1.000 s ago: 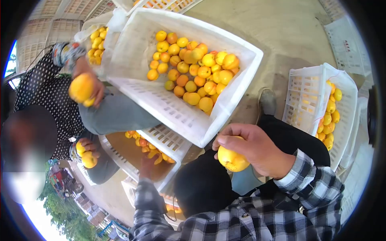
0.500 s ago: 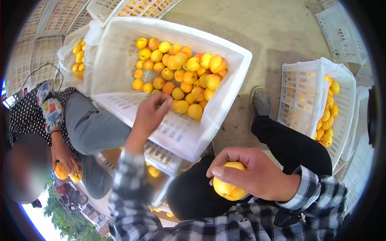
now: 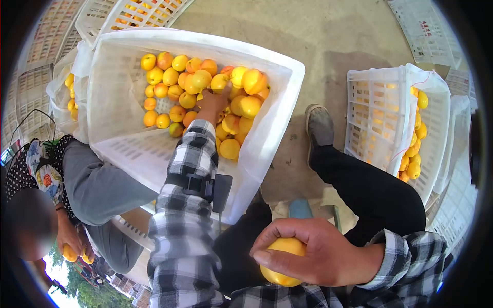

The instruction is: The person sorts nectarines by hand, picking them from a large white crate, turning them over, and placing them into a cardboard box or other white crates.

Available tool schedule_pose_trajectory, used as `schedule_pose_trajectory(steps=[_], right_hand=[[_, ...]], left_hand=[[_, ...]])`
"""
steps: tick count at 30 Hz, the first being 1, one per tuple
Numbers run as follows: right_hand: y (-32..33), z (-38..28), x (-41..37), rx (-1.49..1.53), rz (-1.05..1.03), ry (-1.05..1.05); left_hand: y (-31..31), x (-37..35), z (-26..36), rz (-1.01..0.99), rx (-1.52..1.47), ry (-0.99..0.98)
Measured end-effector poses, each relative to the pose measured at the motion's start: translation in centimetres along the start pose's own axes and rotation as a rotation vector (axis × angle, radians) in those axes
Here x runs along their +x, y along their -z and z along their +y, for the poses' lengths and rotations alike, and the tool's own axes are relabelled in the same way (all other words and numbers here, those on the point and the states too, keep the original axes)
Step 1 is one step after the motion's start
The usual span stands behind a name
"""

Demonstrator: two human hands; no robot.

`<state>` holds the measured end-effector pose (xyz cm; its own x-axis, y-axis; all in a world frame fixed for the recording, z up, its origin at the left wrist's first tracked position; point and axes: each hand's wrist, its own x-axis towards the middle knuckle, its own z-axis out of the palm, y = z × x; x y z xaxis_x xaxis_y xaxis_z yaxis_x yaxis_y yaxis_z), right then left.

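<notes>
Yellow fruit is held between the thumb and fingers of the right hand | probably light, easily bruised, best cupped by its sides | left hand among more fruit, pinch cannot be told

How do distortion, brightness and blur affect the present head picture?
Head view: fisheye curves the big crate and the corners are black; head view: lower-left sky glares white, the floor lies partly in shadow; head view: the co-worker's head is blurred over, the right hand looks fairly sharp.
</notes>
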<state>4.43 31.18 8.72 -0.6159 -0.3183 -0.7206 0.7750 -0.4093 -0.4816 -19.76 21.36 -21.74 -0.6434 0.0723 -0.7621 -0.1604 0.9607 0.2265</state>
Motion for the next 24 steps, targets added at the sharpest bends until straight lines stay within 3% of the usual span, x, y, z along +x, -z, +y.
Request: schedule_pose_trajectory(steps=[2, 6, 8, 12, 14, 15, 16, 18, 20, 23, 24], right_hand=[[-0.1, 0.1, -0.1, 0.004, 0.000, -0.006], [-0.4, 0.2, 0.0, 0.003, 0.007, 0.031], [-0.6, 0.2, 0.2, -0.032, -0.002, 0.005], [-0.7, 0.3, 0.7, -0.064, 0.006, -0.014], [-0.6, 0.6, 0.7, -0.063, 0.016, -0.014], [-0.5, 0.9, 0.8, -0.052, 0.025, 0.036], [-0.4, 1.1, 0.8, -0.040, 0.034, 0.087], [-0.4, 0.8, 0.5, -0.023, 0.019, 0.063], [-0.5, 0.9, 0.4, -0.010, 0.010, 0.046], [-0.8, 2.0, 0.4, -0.058, 0.081, 0.201], [-0.9, 2.1, 0.4, -0.074, 0.088, 0.225]], left_hand=[[0.4, -0.8, 0.3, -0.157, -0.422, -0.014], [-0.1, 2.7, -1.2, -0.164, -0.363, -0.209], [-0.3, 1.9, 1.2, -0.067, -0.512, 0.072], [-2.8, 7.4, -0.3, 0.023, -0.268, 0.159], [-2.6, 7.5, -2.3, -0.005, -0.225, -0.140], [-2.2, 5.7, -0.9, 0.006, -0.400, 0.163], [-1.0, 3.0, -0.1, 0.007, -0.394, 0.160], [0.4, -1.6, 0.1, -0.101, -0.671, -0.009], [0.8, -1.4, -1.0, -0.137, -0.721, -0.009], [2.8, -3.2, -2.6, -0.280, -0.841, -0.081], [4.0, -3.9, -3.0, -0.439, -0.980, -0.086]])
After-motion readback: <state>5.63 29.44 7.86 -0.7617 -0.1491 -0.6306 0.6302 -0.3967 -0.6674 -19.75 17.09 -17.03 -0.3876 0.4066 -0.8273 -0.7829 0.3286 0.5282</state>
